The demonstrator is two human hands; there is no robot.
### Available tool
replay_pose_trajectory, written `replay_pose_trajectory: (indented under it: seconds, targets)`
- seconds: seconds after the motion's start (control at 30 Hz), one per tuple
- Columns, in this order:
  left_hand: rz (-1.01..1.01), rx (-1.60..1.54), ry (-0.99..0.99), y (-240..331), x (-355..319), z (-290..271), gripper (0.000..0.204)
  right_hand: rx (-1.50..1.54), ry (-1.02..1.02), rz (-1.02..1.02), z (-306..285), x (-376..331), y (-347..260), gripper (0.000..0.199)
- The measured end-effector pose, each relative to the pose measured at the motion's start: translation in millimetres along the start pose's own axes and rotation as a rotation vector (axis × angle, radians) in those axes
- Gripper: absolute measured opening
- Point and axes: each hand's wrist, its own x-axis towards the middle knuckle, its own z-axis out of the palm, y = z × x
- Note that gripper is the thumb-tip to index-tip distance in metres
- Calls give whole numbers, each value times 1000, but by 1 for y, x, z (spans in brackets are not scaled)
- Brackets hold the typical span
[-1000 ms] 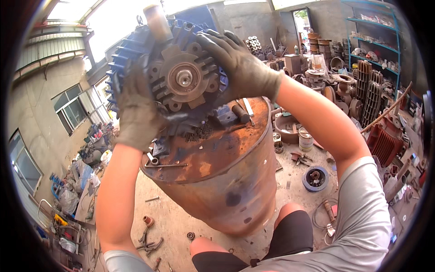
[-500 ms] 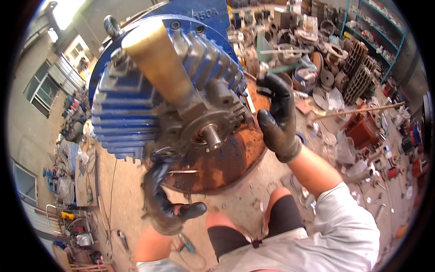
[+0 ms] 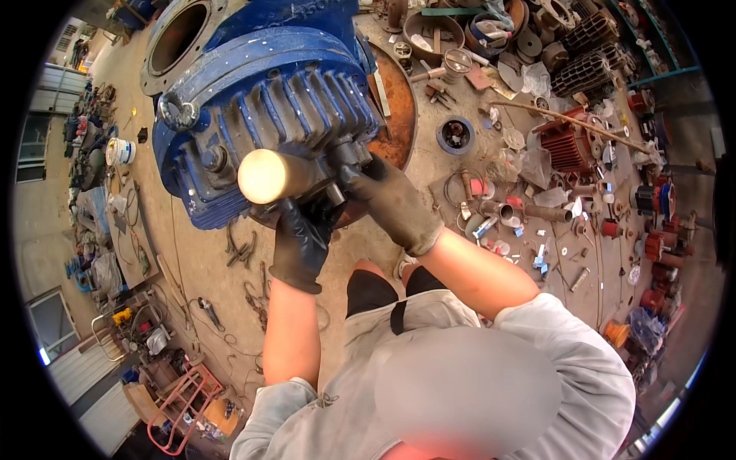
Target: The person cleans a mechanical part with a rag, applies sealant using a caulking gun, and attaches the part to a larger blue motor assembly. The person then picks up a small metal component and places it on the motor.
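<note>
Housing (image 3: 303, 107): spread moments ago, our left hand (image 3: 300, 247) and right hand (image 3: 395, 205) now meet by its near-side shaft (image 3: 335, 194), both seemingly engaged; fingers part-curled, any grip unclear.

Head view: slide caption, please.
Gloved left hand and right hand at the shaft end of a blue finned housing over a rusty drum.

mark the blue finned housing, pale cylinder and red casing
blue finned housing (image 3: 264, 111): head view, on its finned side
pale cylinder (image 3: 265, 176): head view, on its round end
red casing (image 3: 567, 146): head view, on its ribs
</note>
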Motion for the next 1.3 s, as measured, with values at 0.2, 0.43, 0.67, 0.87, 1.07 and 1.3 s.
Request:
replay_pose_trajectory:
  seconds: [0.2,0.43,0.67,0.87,1.07,1.3]
  targets:
    - [-14,-63,90,-10,5,-17,71,51,53,-57,9,-3,-7,57]
    - [-26,-43,144,-4,5,-8,67,23,52,-10,11,-2,-5,58]
    - [-50,157,-17,7,8,-5,77,186,133,75,9,0,16,53]
    - [-70,-12,5,14,6,-2,51,299,71,22,15,0,25,55]
    - [270,897,-215,-9,4,-43,49,286,57,-69,21,-19,40,65]
    - [-311,139,-20,-34,-36,-83,77,297,211,187,-10,-57,86,72]
